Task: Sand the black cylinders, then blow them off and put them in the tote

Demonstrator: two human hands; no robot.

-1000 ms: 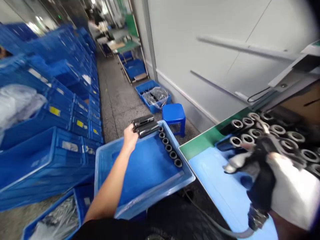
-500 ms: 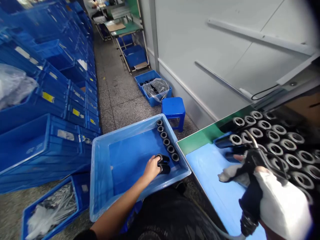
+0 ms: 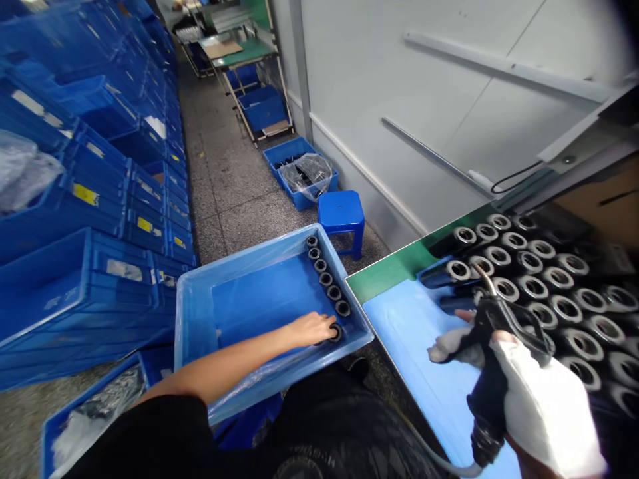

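Black sleeve [image 3: 337, 332] — left hand [image 3: 312, 329] atop it

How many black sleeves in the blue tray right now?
7 visible. Six black sleeves stand in a row along the right wall of the blue plastic tray; a seventh sleeve sits at the row's near end under the left hand, which may hide another.

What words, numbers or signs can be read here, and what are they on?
Yellow label on a blue plastic crate: too small to read.
White label on a lower blue crate: too small to read.
Print on the person's dark clothing: too blurred to read.
Nothing here can be read.
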